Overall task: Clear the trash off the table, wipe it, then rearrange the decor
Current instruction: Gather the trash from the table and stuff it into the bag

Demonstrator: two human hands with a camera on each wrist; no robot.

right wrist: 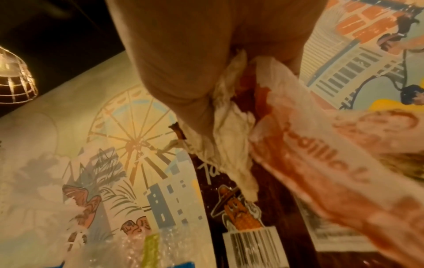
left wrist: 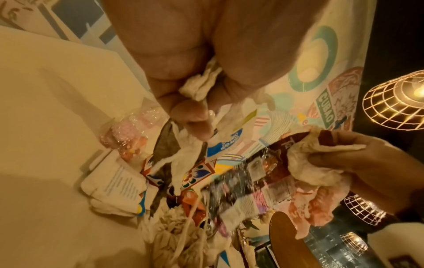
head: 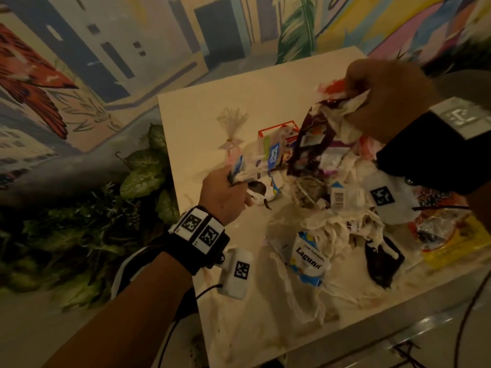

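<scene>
I am only partway through the first job. My left hand point(head: 225, 192) is clenched around a bunch of crumpled napkins point(head: 247, 175) and small wrappers, lifted just above the table point(head: 199, 107) near its left edge. My right hand point(head: 385, 102) is raised over the far right part of the table, its fingers closed on a wad of napkin and a dark purple snack bag point(head: 313, 144) that hangs down from it, with a red-printed plastic wrapper point(right wrist: 321, 163) bunched in the same grasp.

Plenty of trash lies below and between my hands: a blue and white Laguna packet point(head: 309, 258) toward the near edge, shredded tissue point(head: 332, 227) around it, a dark wrapper point(head: 382, 264) to its right, a yellow bag point(head: 451, 245) at the right edge, and a clear twisted bag point(head: 232, 126) toward the far left corner. All of it sits just beneath my grips, the nearest pieces almost touching what I hold.

I judge that wiping has not begun, since smears show on the bare near part. I cannot pick out any decor among the litter, so rearranging is left too.
</scene>
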